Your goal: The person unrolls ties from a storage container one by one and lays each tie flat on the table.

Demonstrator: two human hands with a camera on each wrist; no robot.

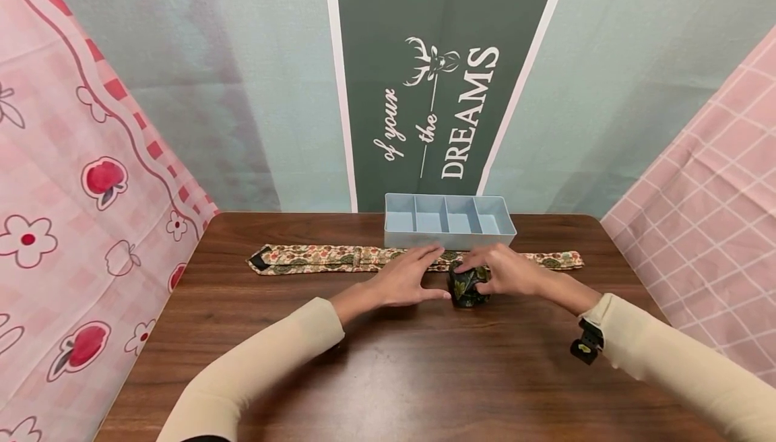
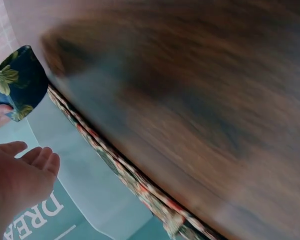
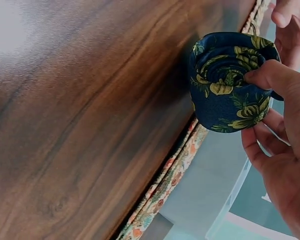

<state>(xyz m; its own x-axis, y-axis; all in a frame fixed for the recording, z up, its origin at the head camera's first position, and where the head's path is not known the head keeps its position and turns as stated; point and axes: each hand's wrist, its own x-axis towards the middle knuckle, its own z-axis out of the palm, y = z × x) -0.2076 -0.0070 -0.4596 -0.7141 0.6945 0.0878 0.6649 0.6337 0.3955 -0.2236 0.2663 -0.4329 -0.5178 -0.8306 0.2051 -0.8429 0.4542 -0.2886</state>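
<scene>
A dark blue necktie with yellow flowers (image 3: 228, 107) is rolled into a coil, its spiral layers showing in the right wrist view. My right hand (image 1: 508, 271) grips the coil, with the thumb at its centre and the fingers against its outer side. Beside the roll, my left hand (image 1: 401, 277) has its fingers extended and its thumb pointing toward the coil. In the left wrist view the left fingers stand apart from the roll. Behind both hands a cream floral necktie (image 1: 321, 259) lies lengthwise across the table, partly covered by them.
A light blue box (image 1: 445, 237) with several compartments stands at the back of the brown wooden table (image 1: 400, 374), just behind the floral necktie. Pink patterned cloth hangs at both sides, and a printed curtain (image 1: 388, 24) hangs at the back.
</scene>
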